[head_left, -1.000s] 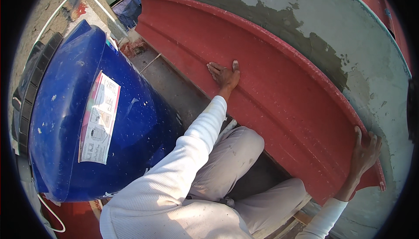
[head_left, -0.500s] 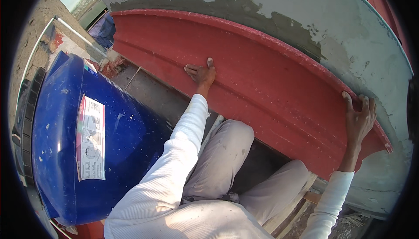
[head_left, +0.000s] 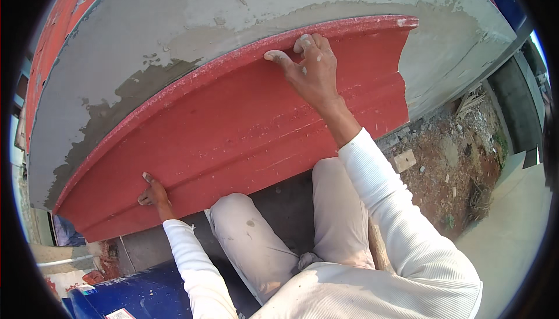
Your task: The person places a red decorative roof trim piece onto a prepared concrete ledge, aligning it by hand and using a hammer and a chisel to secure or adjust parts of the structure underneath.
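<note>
A long red ribbed sheet (head_left: 233,127) with a thick curved upper lip leans against a grey plastered wall (head_left: 192,4). My left hand (head_left: 155,194) lies on the sheet's lower left part, just above its lengthwise rib, with the thumb pointing up and the fingers apart. Up at the lip, right of the middle, my right hand (head_left: 317,71) has its fingers bent against the underside of the edge. Its thumb sticks out to the left, and pale smears mark the fingers. The sheet's lower edge runs just beyond my knees.
A blue plastic tank (head_left: 145,290) stands close at my lower left. To the right lies rubble-strewn ground (head_left: 448,167) with a pale block (head_left: 404,160). Darker, wet-looking mortar (head_left: 140,89) borders the sheet's upper edge. A white pipe (head_left: 67,261) lies at the far left.
My view has swung to the right, so the tank has slid toward the lower left. Along the lip, my right hand has shifted inward from the sheet's right end. My left hand stays on the sheet.
</note>
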Demonstrator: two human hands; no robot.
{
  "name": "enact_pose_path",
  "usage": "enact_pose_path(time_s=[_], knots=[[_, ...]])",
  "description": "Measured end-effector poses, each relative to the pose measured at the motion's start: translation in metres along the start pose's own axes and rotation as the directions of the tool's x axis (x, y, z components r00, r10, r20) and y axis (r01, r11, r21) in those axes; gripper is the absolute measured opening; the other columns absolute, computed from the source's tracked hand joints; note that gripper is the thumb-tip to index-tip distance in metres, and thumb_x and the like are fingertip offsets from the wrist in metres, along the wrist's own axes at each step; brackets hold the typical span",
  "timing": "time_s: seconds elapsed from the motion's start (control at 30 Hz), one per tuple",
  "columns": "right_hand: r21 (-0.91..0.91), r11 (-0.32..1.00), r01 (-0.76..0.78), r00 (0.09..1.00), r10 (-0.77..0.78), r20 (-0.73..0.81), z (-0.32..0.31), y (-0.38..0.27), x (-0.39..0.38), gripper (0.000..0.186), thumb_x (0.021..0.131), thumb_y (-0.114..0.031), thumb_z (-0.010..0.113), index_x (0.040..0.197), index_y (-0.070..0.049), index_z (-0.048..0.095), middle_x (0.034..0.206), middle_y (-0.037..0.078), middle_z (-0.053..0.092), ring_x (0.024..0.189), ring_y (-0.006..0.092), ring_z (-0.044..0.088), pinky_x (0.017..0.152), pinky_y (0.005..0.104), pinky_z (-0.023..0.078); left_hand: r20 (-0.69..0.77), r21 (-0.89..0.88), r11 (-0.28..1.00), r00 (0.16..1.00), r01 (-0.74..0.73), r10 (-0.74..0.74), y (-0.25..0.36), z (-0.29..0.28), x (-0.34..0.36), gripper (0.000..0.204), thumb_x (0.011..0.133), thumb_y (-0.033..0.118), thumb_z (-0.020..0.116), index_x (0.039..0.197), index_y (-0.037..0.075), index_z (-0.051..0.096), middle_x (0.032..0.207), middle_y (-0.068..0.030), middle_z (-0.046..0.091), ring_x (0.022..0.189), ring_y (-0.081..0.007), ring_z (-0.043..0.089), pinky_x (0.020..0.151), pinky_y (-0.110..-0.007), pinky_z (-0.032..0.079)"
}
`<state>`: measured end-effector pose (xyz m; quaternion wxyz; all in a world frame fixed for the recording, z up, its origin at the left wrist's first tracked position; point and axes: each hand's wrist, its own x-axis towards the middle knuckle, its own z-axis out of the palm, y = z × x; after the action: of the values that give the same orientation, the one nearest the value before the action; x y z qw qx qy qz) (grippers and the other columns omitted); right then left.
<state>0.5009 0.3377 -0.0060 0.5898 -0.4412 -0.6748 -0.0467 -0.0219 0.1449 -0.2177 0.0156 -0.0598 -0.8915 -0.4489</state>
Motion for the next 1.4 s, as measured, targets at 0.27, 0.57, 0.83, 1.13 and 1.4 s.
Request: enact_pose_path(time_s=[0.27, 0.57, 0.83, 1.13, 1.4], knots=[[0.019, 0.990, -0.140, 0.967, 0.132, 0.216, -0.010, -0.004, 0.005, 0.051, 0.085, -0.041, 0.089, 0.091, 0.006, 0.068, 0.090, 0.020, 0.062, 0.093, 0.0354, 0.060, 0.077, 0.0468, 0.053, 0.089, -0.040, 0.999, 0.996, -0.026, 0.029, 0.014, -0.029, -0.012, 0.142, 0.092, 0.083, 0.055, 0.153, -0.028, -0.011, 0.165, -0.0450, -0.022, 0.161, -0.0539, -0.004, 0.131, -0.052, 0.019], [0.016, 0.994, -0.113, 0.978, 0.108, 0.180, -0.016, 0.001, -0.006, 0.051, 0.088, -0.040, 0.085, 0.102, 0.007, 0.072, 0.096, 0.020, 0.063, 0.092, 0.0343, 0.059, 0.080, 0.0483, 0.052, 0.291, -0.095, 0.894, 0.847, -0.438, 0.446, 0.081, -0.083, -0.179, 0.078, 0.106, 0.039, 0.063, 0.160, -0.011, 0.035, 0.168, -0.0302, 0.035, 0.158, -0.0408, 0.032, 0.129, -0.048, 0.028], [0.112, 0.980, -0.166, 0.981, 0.153, 0.116, -0.024, 0.014, -0.031, 0.038, 0.091, -0.032, 0.084, 0.092, 0.005, 0.075, 0.090, 0.018, 0.069, 0.085, 0.0329, 0.063, 0.072, 0.0461, 0.052, 0.814, 0.000, 0.756, 0.438, -0.655, 0.380, 0.084, -0.110, -0.282, 0.039, 0.098, 0.030, 0.073, 0.129, 0.007, 0.077, 0.140, -0.0163, 0.071, 0.135, -0.0356, 0.063, 0.117, -0.045, 0.044], [-0.047, 0.889, -0.456, 0.718, 0.399, 0.570, -0.054, -0.005, -0.172, 0.021, 0.095, -0.011, 0.068, 0.084, 0.006, 0.072, 0.092, 0.022, 0.069, 0.089, 0.0447, 0.069, 0.077, 0.0521, 0.054, 0.728, -0.037, 0.787, 0.523, -0.616, 0.444, 0.078, -0.114, -0.271, 0.034, 0.097, 0.037, 0.073, 0.118, 0.011, 0.082, 0.120, -0.0138, 0.079, 0.114, -0.0355, 0.073, 0.103, -0.044, 0.053], [-0.005, 0.924, -0.383, 0.725, 0.304, 0.618, -0.063, -0.006, -0.183, 0.010, 0.089, -0.002, 0.067, 0.088, 0.006, 0.072, 0.097, 0.023, 0.072, 0.088, 0.0465, 0.071, 0.079, 0.0525, 0.055, 0.709, 0.056, 0.864, 0.629, -0.500, 0.318, 0.072, -0.135, -0.287, 0.036, 0.098, 0.038, 0.071, 0.118, 0.011, 0.081, 0.117, -0.0166, 0.079, 0.115, -0.0387, 0.072, 0.104, -0.045, 0.052]])
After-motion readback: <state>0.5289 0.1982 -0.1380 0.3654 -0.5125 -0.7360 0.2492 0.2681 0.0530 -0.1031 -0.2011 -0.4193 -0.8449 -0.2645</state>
